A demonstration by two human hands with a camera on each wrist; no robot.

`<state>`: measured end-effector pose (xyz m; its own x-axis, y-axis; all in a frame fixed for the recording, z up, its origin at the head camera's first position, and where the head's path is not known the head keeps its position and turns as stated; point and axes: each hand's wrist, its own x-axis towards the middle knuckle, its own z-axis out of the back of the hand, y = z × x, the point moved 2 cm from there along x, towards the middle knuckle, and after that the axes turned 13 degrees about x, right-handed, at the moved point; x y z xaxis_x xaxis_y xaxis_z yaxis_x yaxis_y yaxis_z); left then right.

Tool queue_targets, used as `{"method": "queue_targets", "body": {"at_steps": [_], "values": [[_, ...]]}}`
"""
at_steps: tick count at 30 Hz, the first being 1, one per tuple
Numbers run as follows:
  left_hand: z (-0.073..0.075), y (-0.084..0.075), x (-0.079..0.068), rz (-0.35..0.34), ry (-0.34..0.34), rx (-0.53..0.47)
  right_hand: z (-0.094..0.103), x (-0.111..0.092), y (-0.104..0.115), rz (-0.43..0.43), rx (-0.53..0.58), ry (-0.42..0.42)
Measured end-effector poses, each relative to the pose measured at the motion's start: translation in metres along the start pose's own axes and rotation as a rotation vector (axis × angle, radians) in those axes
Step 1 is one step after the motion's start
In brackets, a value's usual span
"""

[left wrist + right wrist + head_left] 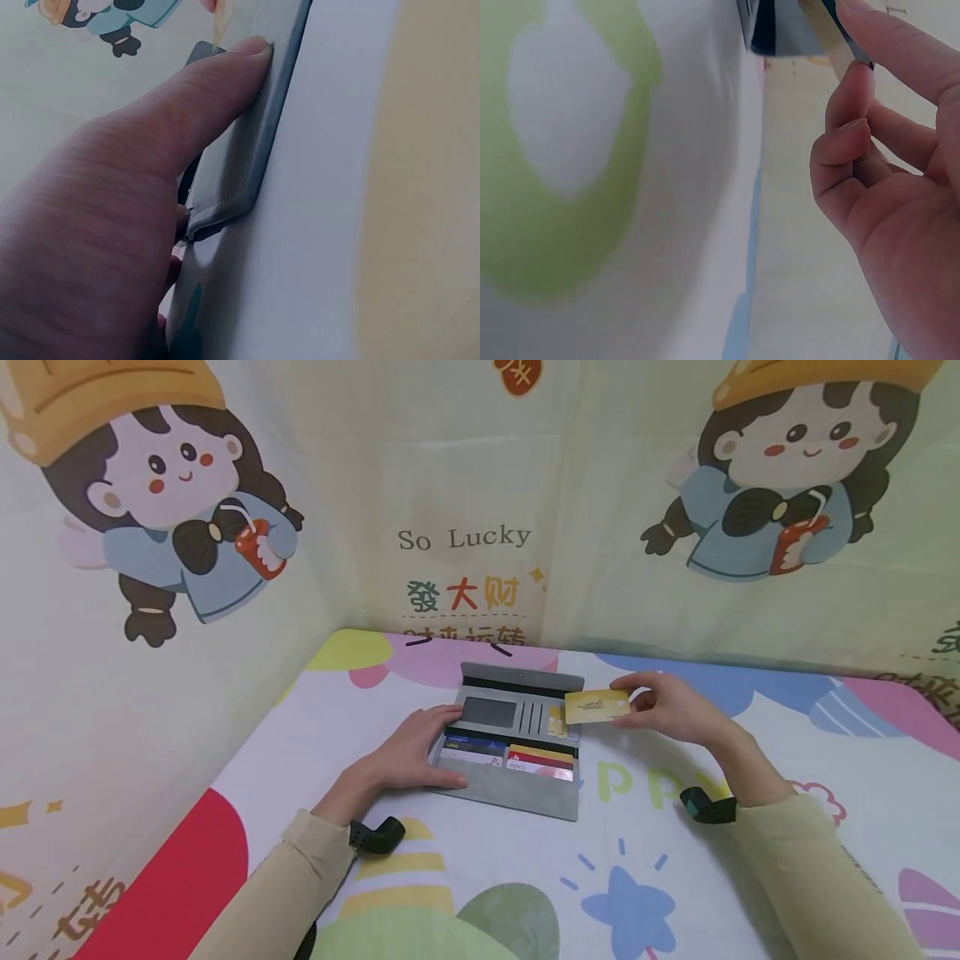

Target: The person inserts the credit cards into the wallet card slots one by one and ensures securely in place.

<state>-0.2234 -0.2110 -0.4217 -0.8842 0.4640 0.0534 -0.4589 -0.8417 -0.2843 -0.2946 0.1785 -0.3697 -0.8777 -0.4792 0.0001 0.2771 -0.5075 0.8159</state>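
Observation:
A grey wallet (pixel 517 802) lies unfolded on the table, with cards in its lower pockets and a yellow card (pixel 557 722) in the slots at its upper right. At its left edge my left hand (pixel 408 747) grips it, the thumb (pixel 225 79) pressing on the lower flap; the other fingers are partly hidden in the left wrist view. My right hand (pixel 671 706) pinches a gold card (pixel 597 707) between thumb and fingers. That card's left end overlaps the wallet's right edge, close beside the upper slots. In the right wrist view the card (pixel 832 37) shows almost edge-on.
A patterned cloth (pixel 525 877) covers the table. Behind it hangs a printed cloth backdrop (pixel 465 468), which also runs down the left side. Each wrist wears a dark strap-on device, such as the right one (pixel 705 806).

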Motion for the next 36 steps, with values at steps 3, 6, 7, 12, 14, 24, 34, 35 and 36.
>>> {"method": "queue_targets", "body": {"at_steps": [3,6,7,12,14,24,34,35,36], "values": [[0.001,-0.001,0.000,0.004,0.003,-0.001,-0.007,0.005,0.001,0.018,0.021,0.017],[0.001,-0.001,0.000,0.010,0.006,-0.005,-0.012,0.009,0.002,0.034,0.042,0.026],[0.002,-0.002,0.000,0.010,0.006,-0.009,-0.013,0.009,0.003,0.036,0.052,0.029],[0.002,-0.001,0.000,0.011,0.007,-0.008,-0.019,0.013,0.004,0.036,0.076,0.027],[0.002,-0.001,0.000,0.012,0.009,-0.003,-0.022,0.015,0.005,0.034,0.072,0.027],[0.000,0.002,0.002,0.010,0.006,-0.001,-0.032,0.020,0.007,0.007,0.038,0.027],[0.000,0.004,0.003,0.013,0.010,0.004,-0.036,0.022,0.016,0.011,0.000,0.017],[0.000,0.004,0.004,0.013,0.010,0.006,-0.037,0.023,0.016,0.008,-0.004,0.018],[0.000,0.004,0.004,0.015,0.011,0.007,-0.037,0.023,0.017,0.006,-0.006,0.018]]}}
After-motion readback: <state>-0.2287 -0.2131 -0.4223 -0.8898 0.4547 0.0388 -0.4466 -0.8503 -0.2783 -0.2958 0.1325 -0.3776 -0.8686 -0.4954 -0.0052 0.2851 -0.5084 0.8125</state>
